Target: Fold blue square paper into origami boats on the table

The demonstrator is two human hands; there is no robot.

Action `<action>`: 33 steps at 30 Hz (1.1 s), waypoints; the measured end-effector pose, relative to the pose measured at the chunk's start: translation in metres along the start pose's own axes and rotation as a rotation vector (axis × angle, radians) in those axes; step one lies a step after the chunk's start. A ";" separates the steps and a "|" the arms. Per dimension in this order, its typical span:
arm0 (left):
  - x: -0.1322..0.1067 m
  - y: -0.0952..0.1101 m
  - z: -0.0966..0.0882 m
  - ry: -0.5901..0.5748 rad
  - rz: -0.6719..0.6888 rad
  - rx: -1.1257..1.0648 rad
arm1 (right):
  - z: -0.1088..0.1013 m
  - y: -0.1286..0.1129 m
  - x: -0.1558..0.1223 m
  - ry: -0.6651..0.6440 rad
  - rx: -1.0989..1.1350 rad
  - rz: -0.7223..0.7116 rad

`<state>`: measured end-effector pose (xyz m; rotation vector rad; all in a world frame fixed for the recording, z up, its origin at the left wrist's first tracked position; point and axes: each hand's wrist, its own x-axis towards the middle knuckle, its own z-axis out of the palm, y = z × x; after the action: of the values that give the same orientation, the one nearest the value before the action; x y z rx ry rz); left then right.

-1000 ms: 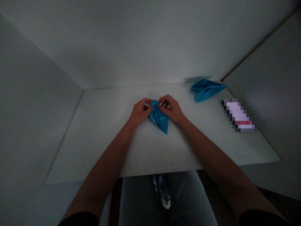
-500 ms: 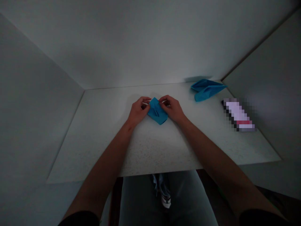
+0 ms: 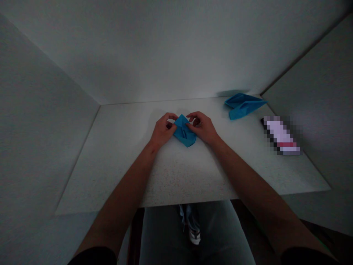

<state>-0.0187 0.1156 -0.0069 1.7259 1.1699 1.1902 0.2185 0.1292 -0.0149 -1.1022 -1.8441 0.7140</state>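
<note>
A small piece of folded blue paper [image 3: 188,139] is between my hands near the middle of the white table, one corner pointing away from me. Its layers stand slightly apart around a slit in its centre. My left hand [image 3: 164,128] pinches the paper's left edge with thumb and fingers. My right hand [image 3: 202,126] has its thumb pressed on the upper right part of the paper, with the index finger curled by the far corner. The undersides of the fingers are hidden.
A blue paper plane [image 3: 244,106] lies at the back right of the table [image 3: 116,154]. In front of it is a phone-like device [image 3: 281,135] with a pixelated screen. Walls [image 3: 176,51] enclose the table at the back and both sides. My legs are below the front edge.
My right thumb has moved inward over the paper, and my right index finger has lifted off its edge. The paper's folds look a little more open. My left hand stays nearly still.
</note>
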 end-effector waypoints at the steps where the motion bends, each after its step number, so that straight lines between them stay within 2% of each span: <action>1: 0.000 0.000 0.000 -0.008 0.005 0.010 | 0.000 -0.001 0.000 0.000 -0.001 -0.006; 13: -0.001 -0.001 0.000 -0.030 0.014 0.016 | -0.001 -0.006 -0.001 -0.021 0.046 -0.005; 18: 0.000 -0.001 0.000 -0.056 0.036 0.047 | 0.000 -0.007 -0.002 -0.070 0.085 0.002; 25: -0.002 -0.004 0.002 -0.046 0.051 0.065 | -0.001 -0.014 -0.004 -0.143 0.111 -0.047; 33: -0.002 -0.001 0.000 -0.032 0.040 0.109 | -0.001 -0.016 -0.004 -0.142 0.117 -0.095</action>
<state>-0.0191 0.1142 -0.0088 1.8504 1.2062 1.1369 0.2140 0.1186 -0.0037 -0.9017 -1.9338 0.8519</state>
